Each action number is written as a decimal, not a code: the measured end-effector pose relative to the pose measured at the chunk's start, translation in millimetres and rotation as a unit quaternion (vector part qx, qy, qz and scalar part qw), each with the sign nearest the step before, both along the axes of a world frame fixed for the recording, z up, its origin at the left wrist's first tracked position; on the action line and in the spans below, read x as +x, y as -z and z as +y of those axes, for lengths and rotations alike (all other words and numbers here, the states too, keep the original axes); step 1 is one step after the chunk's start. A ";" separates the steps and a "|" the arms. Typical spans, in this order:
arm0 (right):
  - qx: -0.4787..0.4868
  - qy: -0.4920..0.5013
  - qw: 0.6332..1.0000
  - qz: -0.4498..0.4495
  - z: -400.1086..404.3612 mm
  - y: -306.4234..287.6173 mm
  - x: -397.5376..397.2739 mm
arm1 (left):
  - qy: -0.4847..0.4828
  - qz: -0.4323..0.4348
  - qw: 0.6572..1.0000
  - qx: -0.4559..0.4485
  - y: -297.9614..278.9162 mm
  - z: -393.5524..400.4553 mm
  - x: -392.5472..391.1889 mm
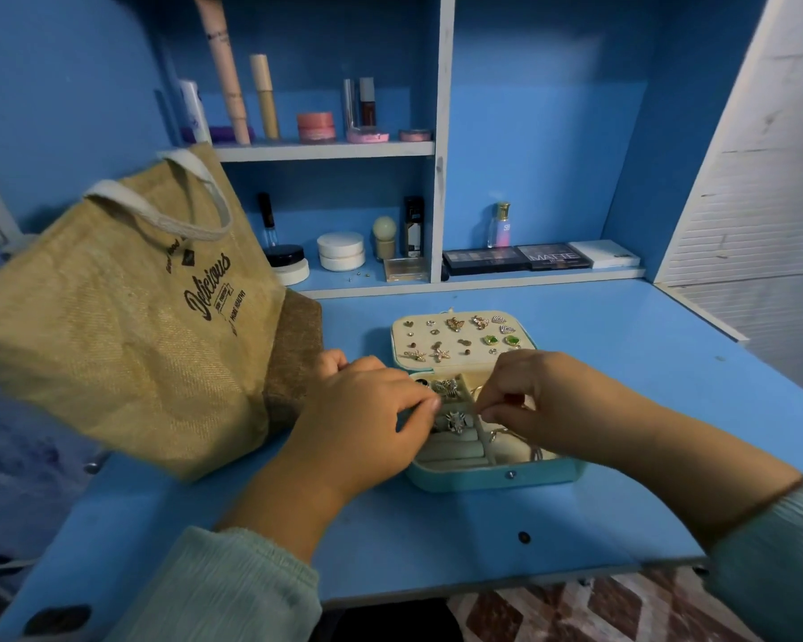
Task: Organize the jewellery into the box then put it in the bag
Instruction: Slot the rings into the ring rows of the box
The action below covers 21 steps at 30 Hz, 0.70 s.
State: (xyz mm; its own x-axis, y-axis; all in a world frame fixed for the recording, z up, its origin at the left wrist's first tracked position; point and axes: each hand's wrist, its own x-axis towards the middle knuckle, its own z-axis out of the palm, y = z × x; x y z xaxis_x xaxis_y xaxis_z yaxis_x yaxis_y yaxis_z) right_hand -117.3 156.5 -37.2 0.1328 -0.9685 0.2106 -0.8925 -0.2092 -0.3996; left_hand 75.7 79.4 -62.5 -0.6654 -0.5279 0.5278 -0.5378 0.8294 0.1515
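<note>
Centrally, both hands over open box point(492, 477); bag point(126, 326) left.

Dim, soft, bluish indoor light, with no glare and only faint shadows under the hands. The whole view is slightly blurred, and the wide lens bends and stretches everything near the edges.
</note>
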 end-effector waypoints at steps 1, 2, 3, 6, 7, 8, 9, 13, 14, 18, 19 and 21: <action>0.007 0.008 1.000 0.006 3.0 -1.4 -3.5 | 0.005 0.003 1.000 0.003 -2.0 2.1 -3.9; 0.018 0.016 1.000 0.016 6.4 -2.4 -7.5 | 0.014 0.005 1.000 0.011 -3.3 4.8 -8.6; 0.028 0.023 0.999 0.026 10.4 -3.8 -11.9 | 0.022 -0.001 1.000 0.019 -5.9 9.0 -14.7; 0.049 0.045 0.997 0.041 25.2 -9.2 -27.3 | 0.045 -0.029 0.998 0.016 -7.5 23.0 -41.4; 0.057 0.056 0.996 0.049 30.7 -10.7 -33.6 | 0.050 -0.041 0.998 0.017 -8.4 28.8 -50.6; 0.066 0.068 0.994 0.059 36.8 -12.5 -40.3 | 0.058 -0.050 0.997 0.018 -9.9 34.4 -59.5; 0.075 0.082 0.992 0.066 43.2 -14.3 -47.7 | 0.067 -0.068 0.995 0.023 -11.0 39.1 -68.8; 0.122 0.158 0.977 0.072 71.7 -20.5 -80.7 | 0.094 -0.140 0.982 0.080 -15.8 52.6 -104.4; 0.135 0.180 0.971 0.076 78.7 -20.4 -89.7 | 0.091 -0.155 0.980 0.086 -16.0 54.1 -113.0; 0.166 0.253 0.949 0.084 102.5 -13.7 -120.7 | 0.069 -0.206 0.973 0.073 -16.3 59.9 -144.5; 0.171 0.265 0.945 0.083 107.1 -10.9 -125.6 | 0.068 -0.213 0.973 0.062 -16.1 61.7 -151.3; 0.178 0.278 0.941 0.081 113.3 -3.6 -132.8 | 0.074 -0.220 0.971 0.052 -14.5 66.1 -164.4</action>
